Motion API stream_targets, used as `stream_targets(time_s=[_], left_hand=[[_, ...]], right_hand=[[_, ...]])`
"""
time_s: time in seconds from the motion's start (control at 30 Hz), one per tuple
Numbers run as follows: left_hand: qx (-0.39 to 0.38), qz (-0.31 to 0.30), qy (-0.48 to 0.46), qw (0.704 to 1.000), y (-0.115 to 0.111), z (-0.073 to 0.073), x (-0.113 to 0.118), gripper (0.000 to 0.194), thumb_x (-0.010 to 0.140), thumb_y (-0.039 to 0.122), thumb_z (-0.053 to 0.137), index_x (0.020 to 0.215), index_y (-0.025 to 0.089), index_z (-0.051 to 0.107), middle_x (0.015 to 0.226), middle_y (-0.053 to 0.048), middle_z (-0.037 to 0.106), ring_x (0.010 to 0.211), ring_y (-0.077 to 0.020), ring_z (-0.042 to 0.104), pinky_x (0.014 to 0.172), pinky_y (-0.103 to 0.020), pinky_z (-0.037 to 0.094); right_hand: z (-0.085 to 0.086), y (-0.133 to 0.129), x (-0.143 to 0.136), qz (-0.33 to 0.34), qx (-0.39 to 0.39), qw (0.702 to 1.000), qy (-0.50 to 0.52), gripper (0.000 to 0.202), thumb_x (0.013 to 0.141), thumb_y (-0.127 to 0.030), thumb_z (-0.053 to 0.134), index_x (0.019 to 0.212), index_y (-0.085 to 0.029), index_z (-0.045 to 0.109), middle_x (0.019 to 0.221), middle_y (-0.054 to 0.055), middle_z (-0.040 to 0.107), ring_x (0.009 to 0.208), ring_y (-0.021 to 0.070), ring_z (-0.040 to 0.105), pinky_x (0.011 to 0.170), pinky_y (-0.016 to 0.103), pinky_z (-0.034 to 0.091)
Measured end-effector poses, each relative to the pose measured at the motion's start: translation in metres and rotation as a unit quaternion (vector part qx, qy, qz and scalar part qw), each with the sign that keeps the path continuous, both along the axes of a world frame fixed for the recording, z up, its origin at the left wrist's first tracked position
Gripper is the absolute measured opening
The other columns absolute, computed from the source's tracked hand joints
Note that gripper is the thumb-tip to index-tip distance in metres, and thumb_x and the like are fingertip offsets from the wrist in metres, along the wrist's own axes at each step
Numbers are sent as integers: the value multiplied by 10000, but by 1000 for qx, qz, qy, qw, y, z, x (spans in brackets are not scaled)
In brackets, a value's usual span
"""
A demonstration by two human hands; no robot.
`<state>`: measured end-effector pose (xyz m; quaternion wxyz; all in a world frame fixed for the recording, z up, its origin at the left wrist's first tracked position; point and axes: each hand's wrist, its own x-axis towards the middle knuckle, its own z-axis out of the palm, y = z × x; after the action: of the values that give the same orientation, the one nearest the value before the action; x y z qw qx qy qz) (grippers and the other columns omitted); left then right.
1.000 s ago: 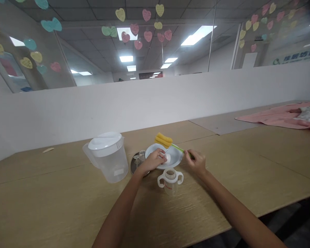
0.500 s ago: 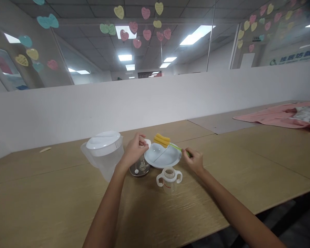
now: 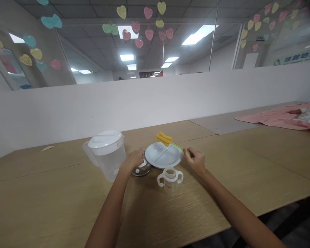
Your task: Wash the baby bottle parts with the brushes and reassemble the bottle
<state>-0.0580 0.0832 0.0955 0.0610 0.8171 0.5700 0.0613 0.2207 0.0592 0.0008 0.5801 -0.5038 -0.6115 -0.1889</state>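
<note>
My right hand (image 3: 196, 160) is closed round the green handle of a bottle brush (image 3: 164, 138), whose yellow sponge head is up over the far rim of a white bowl (image 3: 155, 164). Lowered over a round dark dish (image 3: 141, 173), my left hand (image 3: 134, 159) has its fingers closed at a white round bottle part (image 3: 144, 163), partly hidden by them. Another small white piece lies in that dish. In front of the bowl stands a clear baby bottle (image 3: 170, 179), upright and uncapped, with two white handles.
A clear pitcher (image 3: 107, 158) with a white lid stands left of my left hand. The wooden table (image 3: 222, 165) runs up to a white wall. At the far right lies a pink cloth (image 3: 268, 117), and a small flat piece (image 3: 48, 148) is at the far left.
My left hand has come down from above the dish, bringing the white part into it. My right hand and the brush have stayed nearly in place.
</note>
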Motion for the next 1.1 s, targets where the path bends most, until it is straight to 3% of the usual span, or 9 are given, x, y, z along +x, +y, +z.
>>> stream_targets(time_s=[0.47, 0.6, 0.67, 0.73, 0.77, 0.83, 0.9, 1.0, 1.1], left_hand=[[-7, 4, 39, 999, 9, -9, 5, 149, 657, 125, 638, 787, 199, 636, 866, -40, 693, 832, -196, 634, 666, -228, 416], [-17, 33, 55, 998, -1, 5, 6, 94, 693, 127, 599, 753, 167, 660, 866, -103, 700, 830, -241, 644, 671, -265, 424], [-23, 28, 51, 998, -16, 17, 10, 136, 729, 175, 590, 832, 166, 678, 891, -116, 701, 848, -250, 644, 692, -276, 430], [-31, -12, 25, 999, -38, 28, 21, 272, 776, 303, 577, 1024, 222, 653, 986, -72, 695, 902, -228, 636, 723, -261, 434], [-39, -48, 3, 998, -49, 31, 28, 379, 786, 387, 570, 1146, 270, 597, 1036, -39, 685, 935, -213, 629, 741, -249, 436], [-57, -149, -65, 985, -70, 32, 46, 594, 723, 460, 633, 1269, 266, 506, 1165, -63, 630, 1029, -247, 594, 776, -263, 437], [-63, -185, -36, 980, -84, 26, 63, 638, 641, 418, 711, 1227, 241, 533, 1163, -87, 618, 1046, -282, 577, 779, -283, 439], [-99, -221, 34, 970, -88, 18, 77, 527, 646, 369, 704, 1128, 204, 571, 1094, -84, 628, 978, -268, 593, 756, -296, 448], [-124, -259, 0, 958, -83, 24, 74, 519, 667, 364, 692, 1145, 217, 551, 1131, -58, 609, 994, -240, 583, 783, -286, 442]], right_hand=[[3, -2, -1, 2, -14, 999, 41, 390, 866, -355, 455, 533, -161, 516, 449, -50, 358, 422, 65, 317, 458, 213, 248], [3, -1, -1, 0, -20, 999, 37, 388, 870, -358, 450, 543, -161, 519, 460, -51, 351, 426, 66, 317, 463, 218, 244], [2, 0, 0, -1, -25, 999, 40, 386, 869, -360, 449, 546, -160, 517, 465, -51, 345, 429, 66, 314, 467, 219, 245], [2, 0, 0, -1, -29, 998, 47, 383, 867, -361, 447, 550, -159, 518, 469, -49, 350, 435, 67, 322, 474, 218, 253], [2, -1, 0, 0, -31, 998, 51, 382, 867, -364, 446, 553, -159, 521, 471, -48, 358, 438, 68, 329, 479, 217, 258], [3, -2, -1, 6, -37, 998, 58, 388, 866, -375, 441, 555, -159, 525, 471, -45, 374, 441, 70, 337, 483, 215, 264], [4, -4, -2, 10, -47, 997, 63, 401, 863, -393, 434, 550, -160, 524, 467, -44, 383, 442, 72, 337, 485, 215, 266], [7, -6, -3, 8, -72, 994, 75, 420, 863, -428, 412, 560, -160, 524, 471, -42, 392, 449, 74, 334, 497, 217, 267], [9, -4, -1, 7, -123, 987, 101, 428, 860, -470, 391, 608, -161, 545, 496, -33, 428, 479, 87, 365, 520, 224, 275]])
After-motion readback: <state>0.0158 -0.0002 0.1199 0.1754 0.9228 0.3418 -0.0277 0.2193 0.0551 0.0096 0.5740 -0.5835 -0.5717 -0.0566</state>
